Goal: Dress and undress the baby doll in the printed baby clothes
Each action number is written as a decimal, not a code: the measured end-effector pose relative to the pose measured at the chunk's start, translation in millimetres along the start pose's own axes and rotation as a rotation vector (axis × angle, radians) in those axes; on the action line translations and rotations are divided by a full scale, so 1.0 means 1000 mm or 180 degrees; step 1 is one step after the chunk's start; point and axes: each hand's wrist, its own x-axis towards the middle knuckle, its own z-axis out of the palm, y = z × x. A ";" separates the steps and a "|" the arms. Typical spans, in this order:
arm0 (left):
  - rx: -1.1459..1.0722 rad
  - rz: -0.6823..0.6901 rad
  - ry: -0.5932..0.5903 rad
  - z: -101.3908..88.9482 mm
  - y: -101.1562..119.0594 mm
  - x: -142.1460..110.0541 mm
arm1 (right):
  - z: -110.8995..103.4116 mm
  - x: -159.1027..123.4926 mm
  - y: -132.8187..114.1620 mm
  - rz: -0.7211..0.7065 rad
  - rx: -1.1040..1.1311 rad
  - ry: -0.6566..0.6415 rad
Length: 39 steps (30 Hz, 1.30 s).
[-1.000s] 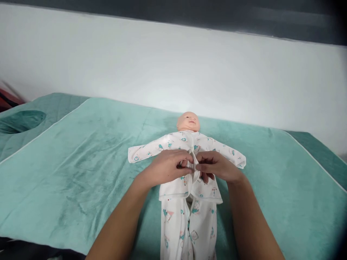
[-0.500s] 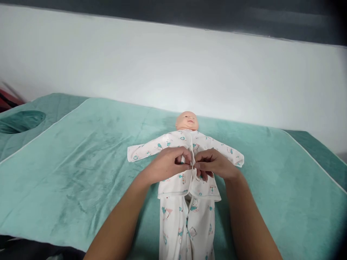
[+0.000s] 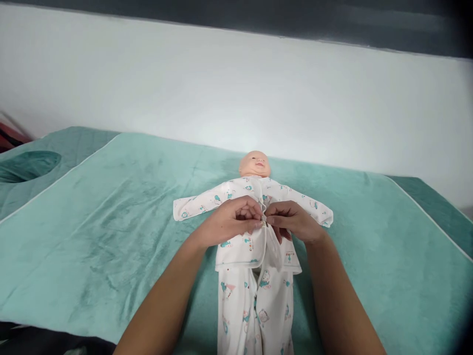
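Note:
A baby doll [image 3: 254, 164] lies on its back, dressed in a white printed baby jacket [image 3: 240, 252] with both sleeves spread wide. Below it are matching white trousers [image 3: 236, 310], partly parted along the middle. My left hand [image 3: 238, 220] pinches the jacket's front edge at chest height. Close beside it, my right hand [image 3: 291, 220] pinches the opposite front edge, fingertips almost touching the left ones. Something small, perhaps a fastener, is between the fingertips, too small to make out. Under my hands the right front panel is folded back, showing its plain inner side.
A green velvety cover [image 3: 111, 212] spreads over the bed, with a round hole [image 3: 31, 166] at the far left. The white wall [image 3: 236, 93] rises right behind the doll's head. Dark fabric [image 3: 48, 340] shows at the lower left, and a red item [image 3: 11, 137] at the left edge.
Both hands have risen slightly and shifted a little right with the jacket's edges. The lower right front panel now turns inside out below my fingers.

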 end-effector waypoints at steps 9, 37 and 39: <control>0.0045 -0.0015 0.0084 0.004 -0.002 0.001 | -0.001 0.000 0.002 -0.0059 0.0097 -0.0059; 0.1350 0.0023 0.0176 0.006 0.010 -0.005 | 0.008 -0.002 -0.005 0.0210 -0.0106 0.0022; 0.1380 0.0041 0.0173 0.005 0.009 -0.004 | 0.005 -0.002 -0.004 0.0157 -0.0086 -0.0011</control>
